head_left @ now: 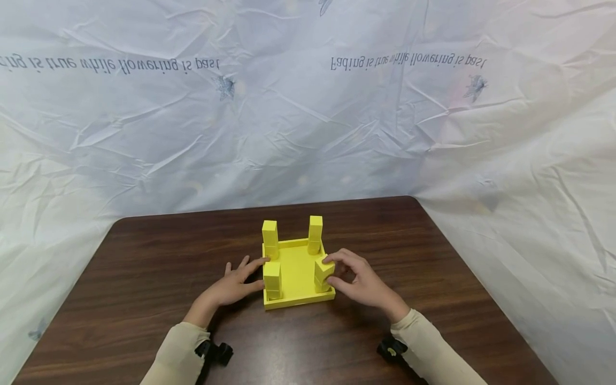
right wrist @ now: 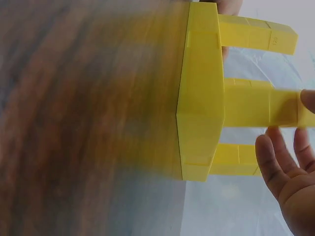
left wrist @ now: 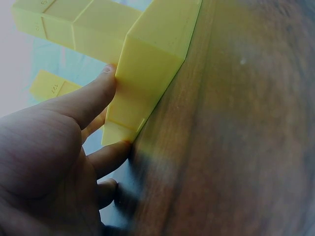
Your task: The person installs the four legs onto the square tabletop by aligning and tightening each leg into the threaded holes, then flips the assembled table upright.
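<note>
A shallow yellow tray (head_left: pixel 295 272) sits on the table, with a column of stacked yellow blocks at each corner. My left hand (head_left: pixel 233 284) spreads its fingers along the tray's left side, beside the near-left column (head_left: pixel 272 280). In the left wrist view its thumb and fingers (left wrist: pixel 98 160) touch the tray's outer wall (left wrist: pixel 147 73). My right hand (head_left: pixel 363 280) pinches the top block (head_left: pixel 325 265) of the near-right column between thumb and fingers. That block is turned askew from those below. In the right wrist view, part of the right hand (right wrist: pixel 295 191) is cut off by the frame edge.
Two more columns, the far-left (head_left: pixel 270 240) and far-right (head_left: pixel 315 235), stand at the tray's back corners. The dark wooden table (head_left: pixel 192 240) ends at a rounded back edge. Behind it hangs a pale printed cloth (head_left: pixel 289 133). Each wrist wears a black camera (head_left: pixel 218 353).
</note>
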{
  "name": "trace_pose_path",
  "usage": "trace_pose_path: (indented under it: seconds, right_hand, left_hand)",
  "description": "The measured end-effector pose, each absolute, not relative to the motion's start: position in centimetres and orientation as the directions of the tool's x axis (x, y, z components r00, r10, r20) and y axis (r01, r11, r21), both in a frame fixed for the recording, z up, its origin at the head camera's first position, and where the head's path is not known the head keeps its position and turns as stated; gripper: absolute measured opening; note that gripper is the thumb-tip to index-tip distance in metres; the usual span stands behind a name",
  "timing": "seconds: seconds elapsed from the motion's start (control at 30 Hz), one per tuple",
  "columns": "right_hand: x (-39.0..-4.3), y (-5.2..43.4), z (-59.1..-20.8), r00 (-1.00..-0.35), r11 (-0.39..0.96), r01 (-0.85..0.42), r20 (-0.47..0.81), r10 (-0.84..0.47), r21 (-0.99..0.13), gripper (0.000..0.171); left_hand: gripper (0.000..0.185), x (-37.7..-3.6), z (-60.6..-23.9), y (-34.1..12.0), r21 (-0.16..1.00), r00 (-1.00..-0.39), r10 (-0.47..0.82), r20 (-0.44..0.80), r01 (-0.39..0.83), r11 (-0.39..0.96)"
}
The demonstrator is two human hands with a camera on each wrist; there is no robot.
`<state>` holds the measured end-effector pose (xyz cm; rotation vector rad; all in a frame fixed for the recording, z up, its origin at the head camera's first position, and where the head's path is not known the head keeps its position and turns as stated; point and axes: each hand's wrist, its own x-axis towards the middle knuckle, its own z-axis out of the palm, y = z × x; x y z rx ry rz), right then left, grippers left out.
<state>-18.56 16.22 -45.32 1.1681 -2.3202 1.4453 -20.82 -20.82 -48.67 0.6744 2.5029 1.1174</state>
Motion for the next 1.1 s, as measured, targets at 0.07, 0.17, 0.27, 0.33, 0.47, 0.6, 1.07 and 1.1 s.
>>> trace_pose_path:
  seconds: [0.07, 0.17, 0.27, 0.33, 0.47, 0.6, 1.07, 1.1]
  right_hand:
    - [-18.52, 16.24, -45.31, -0.685, 0.223, -0.684, 0.507, -0.523, -0.694, 0.038]
    - [-18.46, 16.26, -45.33, -0.689, 0.214, -0.677, 0.503, -0.522, -0.704, 0.036]
    - [-18.44, 16.32, -45.42, -0.692, 0.209, -0.666, 0.49, -0.53, -0.716, 0.036]
    - [-18.44, 16.34, -45.44, -0.696, 0.209, -0.659, 0.481, -0.534, -0.722, 0.036]
    - [-18.55, 16.33, -45.42, -0.703, 0.22, -0.654, 0.475, -0.529, -0.724, 0.038]
    - [-18.71, 16.3, -45.46, -0.699, 0.237, -0.67, 0.492, -0.519, -0.703, 0.041]
    - [-18.59, 16.33, -45.38, -0.7, 0.233, -0.672, 0.5, -0.51, -0.703, 0.04]
    - [-18.62, 16.31, -45.4, -0.699, 0.228, -0.671, 0.501, -0.51, -0.706, 0.04]
  left_hand:
    - [0.07, -20.81, -48.68, -20.81, 0.76, -0.838, 0.538, -0.09, 0.292, 0.581]
    - [0.069, -20.79, -48.7, -20.82, 0.76, -0.838, 0.539, -0.087, 0.295, 0.58]
    - [0.069, -20.78, -48.71, -20.82, 0.759, -0.838, 0.539, -0.09, 0.293, 0.582]
    - [0.07, -20.79, -48.68, -20.8, 0.758, -0.838, 0.538, -0.093, 0.291, 0.583]
    - [0.07, -20.8, -48.6, -20.77, 0.759, -0.836, 0.54, -0.098, 0.288, 0.584]
    - [0.07, -20.83, -48.58, -20.78, 0.76, -0.837, 0.539, -0.096, 0.288, 0.583]
    - [0.069, -20.85, -48.62, -20.75, 0.76, -0.837, 0.54, -0.089, 0.294, 0.58]
    - [0.069, -20.85, -48.61, -20.74, 0.76, -0.836, 0.541, -0.088, 0.295, 0.579]
